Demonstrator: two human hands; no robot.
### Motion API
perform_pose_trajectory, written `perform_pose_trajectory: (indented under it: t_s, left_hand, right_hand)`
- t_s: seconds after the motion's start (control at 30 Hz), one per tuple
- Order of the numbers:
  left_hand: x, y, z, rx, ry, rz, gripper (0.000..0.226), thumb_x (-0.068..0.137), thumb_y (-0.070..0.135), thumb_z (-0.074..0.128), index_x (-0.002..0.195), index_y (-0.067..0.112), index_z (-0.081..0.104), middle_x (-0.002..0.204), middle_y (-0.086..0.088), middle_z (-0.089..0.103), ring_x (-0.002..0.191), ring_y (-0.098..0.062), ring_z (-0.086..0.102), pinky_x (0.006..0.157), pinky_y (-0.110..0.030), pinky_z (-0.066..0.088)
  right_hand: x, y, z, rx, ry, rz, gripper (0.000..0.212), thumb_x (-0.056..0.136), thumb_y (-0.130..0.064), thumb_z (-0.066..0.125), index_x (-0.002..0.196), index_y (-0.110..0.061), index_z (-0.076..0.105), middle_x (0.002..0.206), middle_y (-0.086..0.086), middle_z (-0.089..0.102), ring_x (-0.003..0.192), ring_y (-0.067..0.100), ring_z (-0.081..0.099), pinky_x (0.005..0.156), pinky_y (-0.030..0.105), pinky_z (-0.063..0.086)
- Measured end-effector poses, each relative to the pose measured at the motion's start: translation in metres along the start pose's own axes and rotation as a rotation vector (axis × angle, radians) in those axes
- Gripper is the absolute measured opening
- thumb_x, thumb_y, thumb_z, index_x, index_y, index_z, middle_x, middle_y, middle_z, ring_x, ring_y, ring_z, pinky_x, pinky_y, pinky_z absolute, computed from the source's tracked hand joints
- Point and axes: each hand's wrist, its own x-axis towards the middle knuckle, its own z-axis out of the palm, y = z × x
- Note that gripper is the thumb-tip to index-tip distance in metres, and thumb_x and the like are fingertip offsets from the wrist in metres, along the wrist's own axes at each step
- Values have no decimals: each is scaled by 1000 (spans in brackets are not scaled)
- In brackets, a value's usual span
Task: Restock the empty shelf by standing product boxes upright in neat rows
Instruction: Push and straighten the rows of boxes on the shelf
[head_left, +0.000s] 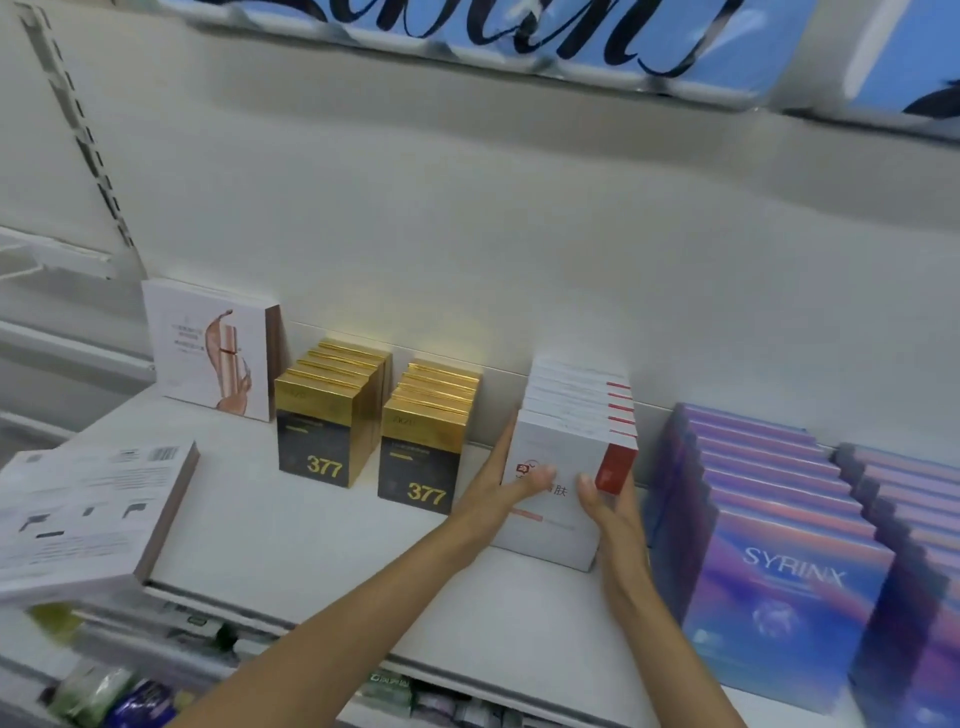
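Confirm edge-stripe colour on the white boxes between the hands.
Red, on the white cardboard boxes; head view.

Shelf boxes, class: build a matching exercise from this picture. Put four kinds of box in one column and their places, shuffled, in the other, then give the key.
Boxes
1. gold-and-black 377 boxes
2. white boxes with red stripe
3. purple SYRINX boxes
4. barcode box

Places
A. right end of the shelf
B. between the left hand and right hand
C. lying down, left front corner
D. two rows, left of centre

Pairs: 1-D, 2-B, 3-A, 4-C

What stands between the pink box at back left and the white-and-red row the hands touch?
Two upright rows of gold-and-black 377 boxes, side by side, per the head view.
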Motion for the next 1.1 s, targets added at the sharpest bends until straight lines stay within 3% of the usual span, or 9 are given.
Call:
perform_pose_trajectory:
  t_s: [0.1, 0.23, 0.4, 0.53, 0.73, 0.87, 0.97, 1.03, 1.1]
  left_hand:
    - [0, -1, 1, -40, 16, -45, 74, 81, 46, 77, 145, 31, 43, 127, 0, 66, 111, -18, 68, 82, -30, 60]
    - [2, 0, 4, -21, 15, -66, 76, 80, 47, 77, 145, 28, 42, 126, -2, 66, 109, -20, 69, 77, -29, 61]
    - [-4, 0, 6, 33, 55, -25, 72, 76, 43, 71, 141, 29, 44, 123, 0, 66, 104, -18, 70, 74, -27, 61]
    - [-6, -1, 3, 91, 68, 43, 67, 83, 36, 76, 142, 30, 45, 127, 1, 65, 109, -18, 69, 79, -28, 62]
    - [-16, 11, -8, 198, 12, 98, 80, 84, 33, 78, 149, 41, 31, 131, 22, 53, 119, 1, 53, 76, -10, 53]
    - [-36, 11, -21, 282, 36, 108, 96, 76, 63, 74, 154, 48, 19, 157, 20, 35, 146, -8, 32, 111, -41, 45]
    - [-65, 16, -35, 417, 58, 204, 83, 91, 48, 67, 155, 51, 14, 161, 29, 23, 148, 3, 22, 119, -33, 31]
    - [-90, 24, -47, 514, 94, 287, 73, 98, 37, 63, 155, 49, 19, 159, 30, 25, 147, 6, 23, 119, -29, 29]
    - [-112, 29, -69, 596, 144, 339, 64, 100, 27, 60, 154, 44, 29, 156, 29, 33, 145, 4, 30, 117, -23, 30]
  right_hand:
    - [-4, -1, -2, 29, 21, 46, 58, 87, -26, 69, 142, -26, 47, 126, 0, 69, 106, 21, 71, 79, 35, 61]
    - [-2, 1, -6, -15, 35, 61, 67, 81, -34, 71, 143, -26, 47, 128, 0, 68, 112, 22, 69, 89, 44, 59]
    - [-7, -6, -7, -58, 1, 71, 65, 82, -33, 69, 142, -23, 47, 125, -1, 70, 106, 16, 71, 77, 30, 60]
    - [-15, -17, -3, -158, 33, 27, 48, 89, -31, 68, 134, -32, 50, 125, -8, 67, 103, 6, 70, 72, 20, 58]
    - [-26, -27, 3, -318, 104, -73, 55, 88, -29, 69, 133, -45, 42, 128, -23, 58, 110, -16, 58, 72, 8, 52]
    - [-38, -32, 1, -467, 278, -212, 82, 85, -41, 72, 152, -44, 25, 148, -20, 44, 138, 7, 45, 91, 33, 58]
    - [-44, -42, 10, -681, 386, -415, 79, 93, -40, 66, 156, -38, 18, 163, -14, 22, 152, 11, 20, 111, 50, 43]
    - [-46, -49, 23, -782, 322, -606, 72, 95, -29, 59, 158, -21, 23, 166, -2, 18, 154, 16, 12, 122, 49, 26]
    - [-48, -51, 43, -848, 214, -746, 63, 94, -18, 57, 152, -6, 34, 162, 8, 28, 153, 22, 18, 124, 42, 20]
